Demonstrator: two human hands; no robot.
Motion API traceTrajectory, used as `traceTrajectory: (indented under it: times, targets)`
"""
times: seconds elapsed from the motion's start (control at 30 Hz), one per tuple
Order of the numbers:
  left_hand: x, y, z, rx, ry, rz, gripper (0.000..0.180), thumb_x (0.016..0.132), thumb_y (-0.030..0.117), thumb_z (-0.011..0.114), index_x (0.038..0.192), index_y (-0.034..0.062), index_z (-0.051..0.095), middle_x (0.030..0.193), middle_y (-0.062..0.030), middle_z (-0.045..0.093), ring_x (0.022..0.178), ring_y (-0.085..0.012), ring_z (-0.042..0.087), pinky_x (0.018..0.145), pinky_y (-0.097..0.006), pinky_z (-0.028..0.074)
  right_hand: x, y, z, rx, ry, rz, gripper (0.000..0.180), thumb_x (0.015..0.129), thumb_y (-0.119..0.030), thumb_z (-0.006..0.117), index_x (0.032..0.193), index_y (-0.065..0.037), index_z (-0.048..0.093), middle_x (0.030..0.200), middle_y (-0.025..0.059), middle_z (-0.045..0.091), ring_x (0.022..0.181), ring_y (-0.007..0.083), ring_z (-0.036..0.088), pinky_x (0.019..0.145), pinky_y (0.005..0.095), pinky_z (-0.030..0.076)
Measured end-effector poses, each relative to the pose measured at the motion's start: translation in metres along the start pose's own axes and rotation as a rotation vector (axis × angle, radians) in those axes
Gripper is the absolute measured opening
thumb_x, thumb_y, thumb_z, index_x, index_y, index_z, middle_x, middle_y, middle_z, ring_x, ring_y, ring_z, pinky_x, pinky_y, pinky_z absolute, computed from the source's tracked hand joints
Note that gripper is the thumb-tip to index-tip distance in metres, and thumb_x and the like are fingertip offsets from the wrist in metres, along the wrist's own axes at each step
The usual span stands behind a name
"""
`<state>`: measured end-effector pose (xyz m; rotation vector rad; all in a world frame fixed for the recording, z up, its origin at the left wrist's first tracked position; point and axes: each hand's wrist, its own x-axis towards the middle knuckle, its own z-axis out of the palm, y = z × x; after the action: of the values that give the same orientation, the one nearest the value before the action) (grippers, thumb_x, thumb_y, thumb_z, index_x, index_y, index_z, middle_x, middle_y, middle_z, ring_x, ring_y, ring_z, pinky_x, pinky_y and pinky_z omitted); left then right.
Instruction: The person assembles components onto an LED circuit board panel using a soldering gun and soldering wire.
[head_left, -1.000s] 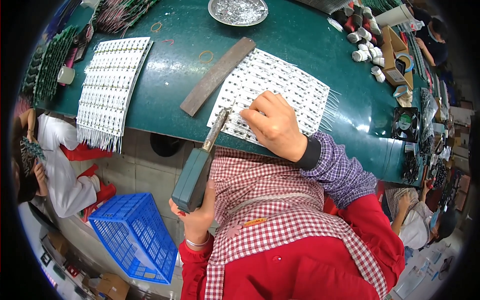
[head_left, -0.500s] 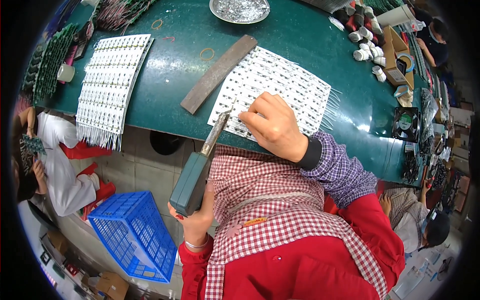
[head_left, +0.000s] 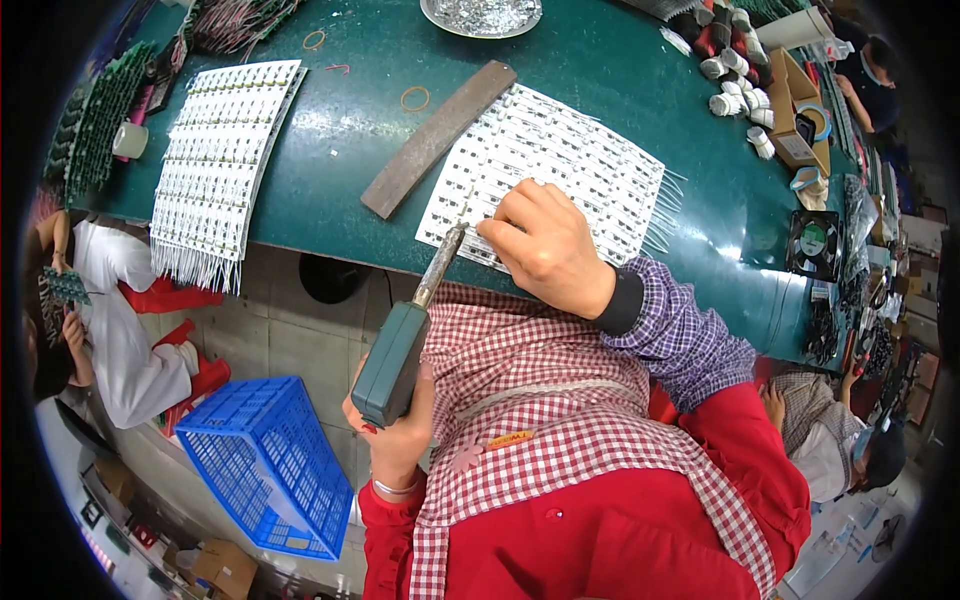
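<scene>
My left hand [head_left: 402, 436] is wrapped round the grip of a green soldering gun [head_left: 392, 362], its metal barrel slanting up to the right. The gun's tip is at the lower left part of a white circuit board panel [head_left: 570, 140], which carries rows of small dark parts and has thin white wires along its right edge. Over the panel's near edge, my right hand [head_left: 545, 250] has its fingers pinched together just right of the tip; what they hold is too small to make out. A flat, worn grey-brown bar [head_left: 440, 140] lies along the panel's left edge.
Another white panel [head_left: 225, 150] with hanging wires overlaps the bench edge at left. A metal dish [head_left: 482, 28] of silvery scraps stands at the back. White wire bundles [head_left: 740, 100], a cardboard box [head_left: 797, 110] and a small fan [head_left: 814, 244] are at right. A blue crate [head_left: 265, 470] stands below.
The soldering gun's body and my left hand have shifted slightly to the right, while the tip stays near the same spot. My right hand has barely moved.
</scene>
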<state>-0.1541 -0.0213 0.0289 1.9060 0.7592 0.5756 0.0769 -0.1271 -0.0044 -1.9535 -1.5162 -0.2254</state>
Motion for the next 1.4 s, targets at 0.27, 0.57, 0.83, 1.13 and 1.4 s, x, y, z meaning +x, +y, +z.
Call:
traceTrajectory:
  times: [0.27,0.57,0.83,1.13,1.4]
  targets:
    - [-0.015,-0.016,-0.009,0.182,0.011,0.036,0.022,0.078,0.001,0.075,0.097,-0.0052,0.068,0.091,-0.0152,0.069,0.073,-0.0272,0.068,0.065,-0.03,0.053,0.002,-0.002,0.001,-0.017,-0.016,-0.001,0.016,0.071,-0.001,0.072,0.086,-0.005,0.066,0.08,0.0057,0.055,0.077,0.0235,0.054,0.064,0.0352,0.04]
    - [0.007,0.032,-0.088,0.453,0.294,0.165,0.032,0.084,-0.003,0.072,0.115,-0.0099,0.066,0.109,-0.0203,0.071,0.093,-0.0266,0.07,0.084,-0.036,0.055,-0.001,0.004,-0.002,-0.018,-0.013,0.011,0.016,0.072,-0.002,0.071,0.087,-0.005,0.066,0.081,0.0061,0.055,0.079,0.024,0.055,0.066,0.0354,0.042]
    - [0.018,0.015,-0.039,-0.069,0.173,-0.018,0.036,0.088,-0.007,0.061,0.124,-0.0072,0.058,0.103,-0.0128,0.066,0.059,-0.0086,0.051,0.052,-0.021,0.04,0.003,0.008,-0.017,0.042,0.04,0.054,0.017,0.073,-0.004,0.072,0.088,-0.005,0.064,0.085,0.0074,0.057,0.079,0.0245,0.057,0.065,0.0348,0.046]
    - [0.022,-0.003,0.002,-0.295,0.01,-0.221,0.039,0.084,-0.006,0.07,0.122,-0.0075,0.061,0.099,-0.0116,0.067,0.059,-0.0084,0.055,0.051,-0.022,0.043,0.002,0.214,-0.097,-0.496,0.262,0.419,0.004,0.08,-0.007,0.069,0.083,-0.007,0.071,0.087,0.0096,0.061,0.09,0.0307,0.06,0.076,0.0414,0.051]
    - [0.033,0.01,0.009,-0.303,0.035,-0.324,0.037,0.085,-0.006,0.071,0.121,-0.008,0.06,0.097,-0.0112,0.067,0.058,-0.0083,0.055,0.049,-0.022,0.043,0.004,0.312,-0.104,-0.771,0.295,0.287,0.003,0.08,-0.008,0.065,0.078,-0.006,0.067,0.084,0.0075,0.058,0.087,0.0274,0.058,0.074,0.0404,0.05]
